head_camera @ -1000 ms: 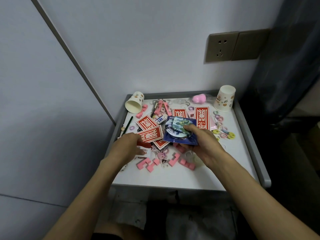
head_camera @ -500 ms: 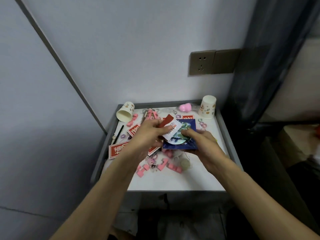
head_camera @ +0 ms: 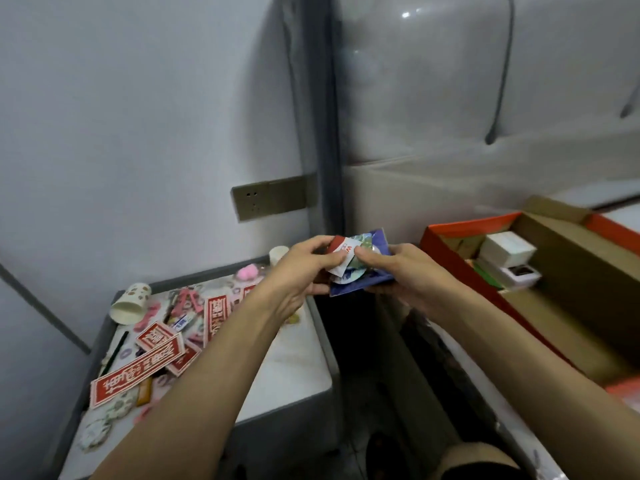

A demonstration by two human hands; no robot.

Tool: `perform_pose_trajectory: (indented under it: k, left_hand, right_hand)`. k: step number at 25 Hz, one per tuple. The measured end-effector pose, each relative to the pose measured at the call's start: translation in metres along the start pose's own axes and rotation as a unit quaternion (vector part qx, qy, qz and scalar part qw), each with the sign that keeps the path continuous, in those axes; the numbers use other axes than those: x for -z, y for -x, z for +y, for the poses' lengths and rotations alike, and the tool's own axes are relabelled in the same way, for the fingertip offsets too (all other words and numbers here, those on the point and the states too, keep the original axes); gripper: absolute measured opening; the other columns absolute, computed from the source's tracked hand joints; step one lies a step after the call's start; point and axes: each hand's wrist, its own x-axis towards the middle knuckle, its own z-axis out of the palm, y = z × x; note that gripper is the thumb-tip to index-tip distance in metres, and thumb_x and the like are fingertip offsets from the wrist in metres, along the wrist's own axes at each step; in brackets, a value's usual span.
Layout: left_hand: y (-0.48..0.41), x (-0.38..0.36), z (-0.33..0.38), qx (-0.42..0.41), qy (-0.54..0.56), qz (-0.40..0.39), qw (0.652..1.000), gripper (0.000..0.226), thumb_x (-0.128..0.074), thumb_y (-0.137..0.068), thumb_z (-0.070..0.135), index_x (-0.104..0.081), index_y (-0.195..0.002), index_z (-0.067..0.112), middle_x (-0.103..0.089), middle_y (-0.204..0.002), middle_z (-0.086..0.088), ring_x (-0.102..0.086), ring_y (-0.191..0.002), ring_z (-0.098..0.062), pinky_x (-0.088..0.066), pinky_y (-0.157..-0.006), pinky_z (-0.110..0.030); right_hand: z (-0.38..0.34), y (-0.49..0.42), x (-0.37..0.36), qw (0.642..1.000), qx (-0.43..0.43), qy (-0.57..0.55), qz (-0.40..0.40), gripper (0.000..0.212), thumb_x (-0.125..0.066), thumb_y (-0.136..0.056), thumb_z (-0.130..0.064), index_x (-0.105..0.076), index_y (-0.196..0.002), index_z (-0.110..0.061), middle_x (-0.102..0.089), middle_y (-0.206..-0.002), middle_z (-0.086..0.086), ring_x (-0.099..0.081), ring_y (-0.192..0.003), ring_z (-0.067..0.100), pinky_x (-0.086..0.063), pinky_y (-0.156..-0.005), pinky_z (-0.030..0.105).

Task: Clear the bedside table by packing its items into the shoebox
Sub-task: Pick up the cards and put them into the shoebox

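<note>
Item in hand: a flat blue packet (head_camera: 360,285) with a red-and-white sachet (head_camera: 341,251) on top. I hold it in the air past the right edge of the table (head_camera: 298,362), over the dark gap (head_camera: 360,358) between table and bed, short of the shoebox (head_camera: 460,271). My left hand (head_camera: 301,271) pinches the sachet, thumb above and fingers below. My right hand (head_camera: 410,271) grasps the packet, thumb pressed on top and fingers under it. Shoebox: orange, open, on a pale surface to the right, its near-left corner just beside my right hand. Two white boxes (head_camera: 507,251) sit toward its far end, and brown floor shows along the stretch nearer me. Table: grey raised rim along the left, back and right edges. Contents: red labels (head_camera: 136,374) overlapping at the left, the longest reaching toward the front-left edge; a tipped cup (head_camera: 130,304) at the back-left corner; an upright cup (head_camera: 278,253) at the back right, just behind my left hand; a pink puff (head_camera: 247,271) near the back rim; a pencil (head_camera: 114,353) along the left rim. White tabletop shows in the right-hand strip beside my left forearm. A socket (head_camera: 268,199) is on the wall above the back edge.
</note>
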Motion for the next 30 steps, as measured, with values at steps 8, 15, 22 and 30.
perform_pose_trajectory:
  k: [8,15,22,30]
  left_hand:
    - [-0.048,-0.131,0.035,0.072,0.077,-0.053,0.993,0.021,-0.06,-0.094,0.005,-0.059,-0.115,0.01,-0.068,-0.096,-0.014,-0.065,-0.089,-0.03,-0.05,-0.095,-0.056]
    - [-0.095,-0.188,0.027,0.15,0.196,-0.05,0.968,0.014,-0.045,-0.103,0.007,-0.056,-0.106,0.0,-0.063,-0.105,-0.018,-0.054,-0.123,-0.042,-0.043,-0.092,-0.053]
    - [-0.138,-0.216,-0.01,0.048,0.123,0.008,0.991,0.031,-0.046,-0.102,0.004,-0.044,-0.132,-0.005,-0.064,-0.116,-0.025,-0.067,-0.078,-0.03,-0.06,-0.068,-0.035]
    - [-0.153,-0.205,-0.023,0.026,0.089,0.021,0.995,0.031,-0.045,-0.104,0.008,-0.042,-0.132,-0.004,-0.064,-0.117,-0.028,-0.071,-0.077,-0.031,-0.062,-0.063,-0.032]
  right_hand:
    - [-0.037,0.025,0.124,0.991,0.01,0.051,0.127,0.011,-0.074,-0.075,0.006,-0.07,-0.077,-0.004,-0.074,-0.081,0.014,-0.071,-0.065,0.021,-0.06,-0.061,0.028]
    - [-0.023,0.015,0.219,0.97,-0.045,0.043,0.235,0.03,-0.073,-0.076,0.002,-0.062,-0.1,0.015,-0.065,-0.083,0.021,-0.064,-0.071,0.031,-0.053,-0.069,0.036]
    - [0.04,-0.029,0.271,0.949,-0.125,0.155,0.245,0.017,-0.073,-0.079,-0.005,-0.063,-0.092,0.0,-0.068,-0.08,0.012,-0.067,-0.06,0.019,-0.055,-0.049,0.026]
    - [0.082,-0.076,0.255,0.864,-0.083,0.445,0.221,0.031,-0.063,-0.09,-0.026,-0.058,-0.11,-0.003,-0.067,-0.104,0.016,-0.064,-0.089,0.03,-0.046,-0.062,0.031]
